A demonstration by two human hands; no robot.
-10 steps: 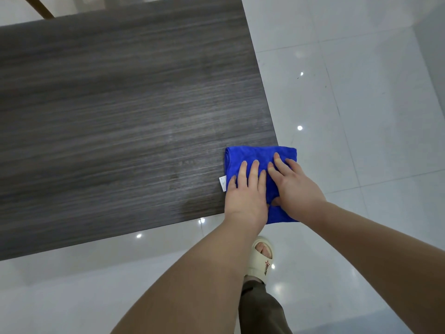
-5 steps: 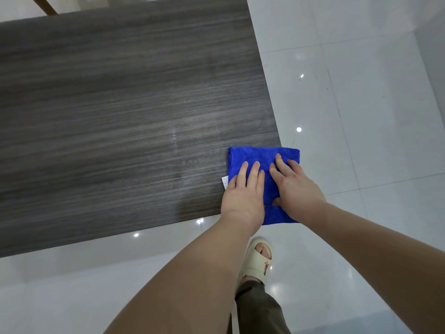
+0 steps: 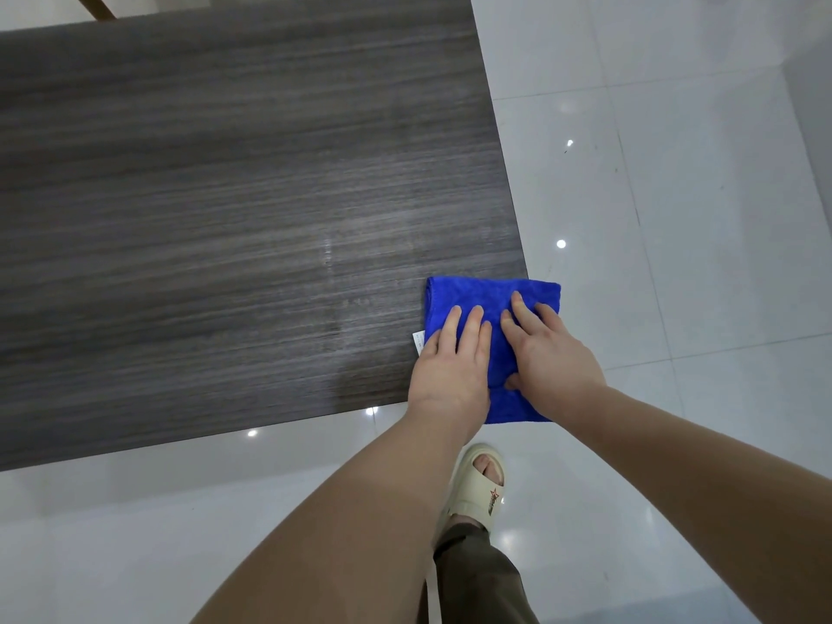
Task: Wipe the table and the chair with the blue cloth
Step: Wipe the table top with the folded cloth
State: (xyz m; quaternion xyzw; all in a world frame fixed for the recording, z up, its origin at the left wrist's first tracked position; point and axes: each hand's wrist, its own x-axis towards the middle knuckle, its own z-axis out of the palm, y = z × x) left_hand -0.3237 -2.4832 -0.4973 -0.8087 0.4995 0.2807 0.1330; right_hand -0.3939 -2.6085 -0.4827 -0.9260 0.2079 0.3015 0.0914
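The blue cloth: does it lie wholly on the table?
No, the blue cloth sticks out past the corner of the table, over the tiled floor.

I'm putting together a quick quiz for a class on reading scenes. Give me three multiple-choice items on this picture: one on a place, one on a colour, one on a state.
1. Where on the table does the cloth lie?
A. its middle
B. its near right corner, hanging past the edges
C. its far left corner

2. What colour is the cloth?
A. blue
B. green
C. white

3. How do the hands meet the cloth?
A. both lifted clear of it
B. one fist balls it up
C. both pressed flat on it, fingers straight

Key: 1 B, the cloth overlaps the corner and juts over the floor. 2 A, it is bright blue. 3 C, the left hand and right hand lie side by side on top with fingers extended.
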